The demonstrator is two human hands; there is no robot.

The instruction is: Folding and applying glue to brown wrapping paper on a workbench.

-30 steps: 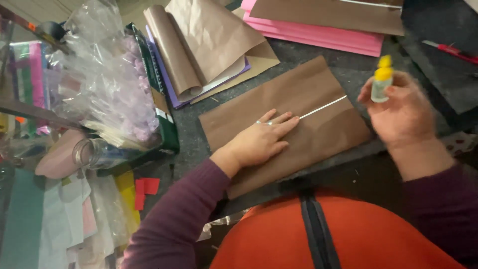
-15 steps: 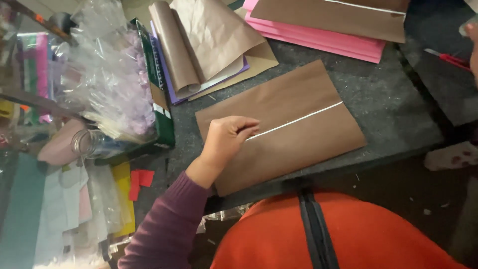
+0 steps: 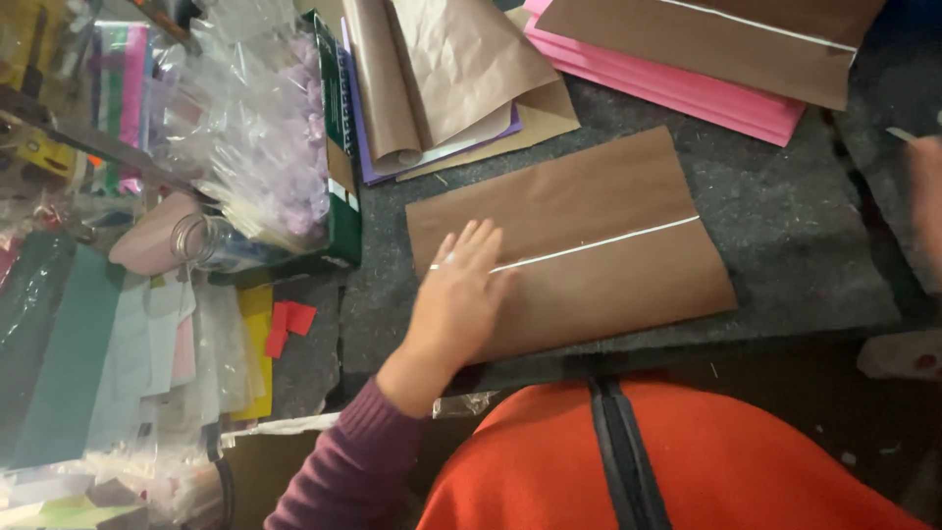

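Your left hand (image 3: 459,299) lies flat, fingers (image 3: 473,245) spread, pressing the left end of the brown paper sheet (image 3: 569,245) where its white glue line (image 3: 599,242) begins. Your right hand (image 3: 924,196) blurs at the sheet's far right; its fingers cannot be read. Judged step: holding the glued sheet steady; next calls for folding along the line. The sheet rests on a dark felt-covered counter (image 3: 785,245); pink paper stack (image 3: 687,93) beyond it, cluttered bags to its left.
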